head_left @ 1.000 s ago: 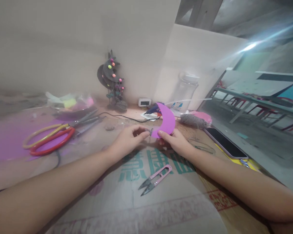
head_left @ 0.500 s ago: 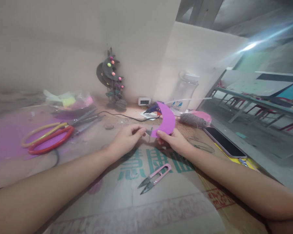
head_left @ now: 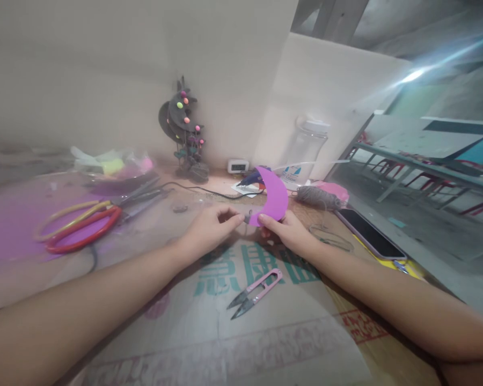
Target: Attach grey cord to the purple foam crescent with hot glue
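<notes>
My right hand (head_left: 284, 228) grips a purple crescent-shaped cutout (head_left: 277, 195) near its lower end, thumb on the front face. Grey yarn (head_left: 247, 217) covers the crescent's lower tip, and a small loop stands up from it. There my left hand (head_left: 221, 222) pinches the yarn between thumb and fingertips; the exact grip is partly hidden. Below the hands, pink-handled thread snips (head_left: 255, 294) lie with their blades apart. A roll of grey yarn (head_left: 317, 198) rests beyond my right hand, with loose strands (head_left: 332, 238) curling on the table nearer to me.
Scissors with red and yellow handles (head_left: 82, 228) lie at left on purple sheet material (head_left: 12, 225). A glue gun (head_left: 251, 179), small clock (head_left: 238, 166), clear bottle (head_left: 304, 153) and decorated grey crescent ornament (head_left: 181, 131) stand behind. A phone (head_left: 372, 234) lies at right.
My left fingertips have shifted slightly right along the wrapped tip, covering more of the grey yarn. My right hand and the crescent stay nearly still.
</notes>
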